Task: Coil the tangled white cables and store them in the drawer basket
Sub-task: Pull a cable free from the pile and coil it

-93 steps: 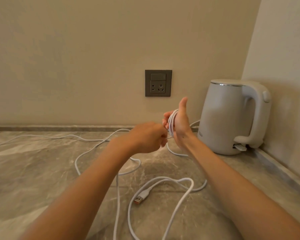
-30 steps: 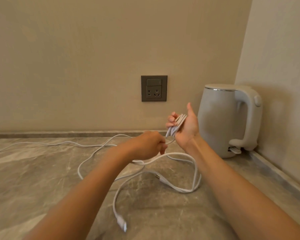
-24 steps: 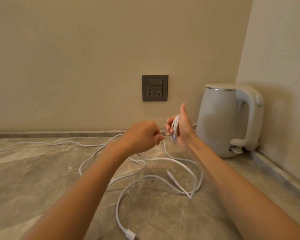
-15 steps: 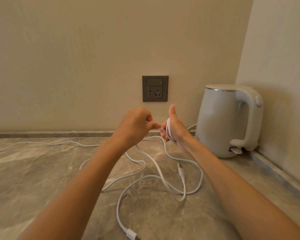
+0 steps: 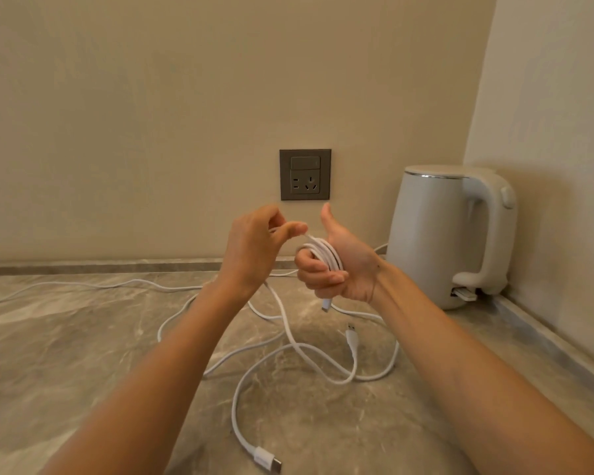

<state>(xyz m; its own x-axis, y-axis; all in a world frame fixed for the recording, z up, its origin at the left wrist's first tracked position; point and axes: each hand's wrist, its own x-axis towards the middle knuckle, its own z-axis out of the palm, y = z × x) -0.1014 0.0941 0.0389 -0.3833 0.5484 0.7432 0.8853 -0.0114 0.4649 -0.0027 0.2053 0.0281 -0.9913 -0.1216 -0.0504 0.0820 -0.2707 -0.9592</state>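
My right hand [image 5: 340, 265] is raised above the counter, thumb up, with several turns of white cable [image 5: 326, 253] wound round its curled fingers. A small plug end hangs below that hand. My left hand [image 5: 258, 248] is just left of it and pinches the running strand between thumb and forefinger, leading it to the coil. Loose white cable [image 5: 306, 351] lies in loops on the marble counter [image 5: 66, 354] beneath both hands, with a USB plug [image 5: 351, 337] and a second plug [image 5: 268, 459] near the front. No drawer basket is in view.
A white electric kettle [image 5: 439, 238] stands in the right corner against the side wall. A grey wall socket [image 5: 305, 174] is straight behind my hands. Another white cable [image 5: 83, 286] runs off to the left along the counter.
My left hand has risen from below the coil to level with it, carrying the strand over my right hand's fingers. The loose loops on the counter have shifted and shortened.
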